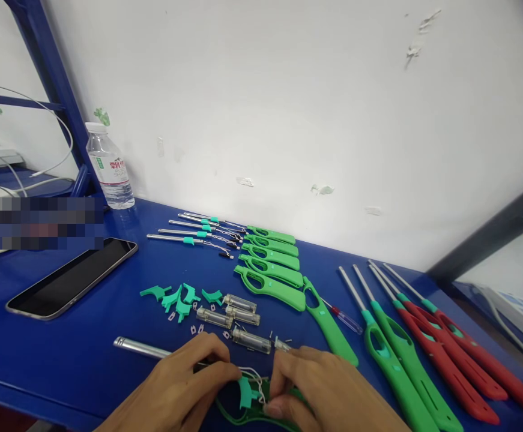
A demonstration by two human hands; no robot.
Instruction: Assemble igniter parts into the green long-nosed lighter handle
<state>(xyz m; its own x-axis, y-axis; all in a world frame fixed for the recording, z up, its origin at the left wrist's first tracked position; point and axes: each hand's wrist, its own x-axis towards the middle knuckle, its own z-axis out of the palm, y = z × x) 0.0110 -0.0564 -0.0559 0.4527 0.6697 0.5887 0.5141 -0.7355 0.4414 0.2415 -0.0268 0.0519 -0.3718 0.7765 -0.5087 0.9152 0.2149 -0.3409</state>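
In front of me lies an opened green lighter shell, partly covered by both hands. My left hand is closed around its front end, where a metal tube sticks out to the left. A teal trigger sits in the shell by my left fingertips. White wires loop between the hands. My right hand is closed, thumb and fingers pinched at the shell beside the wires; its exact grip is partly hidden. A clear fuel tank's end shows just behind the right fingers; I cannot tell whether it is held.
Behind lie clear fuel tanks, teal triggers, green shells and metal tubes with wires. At right are a screwdriver, green lighters and red lighters. A phone and water bottle stand left.
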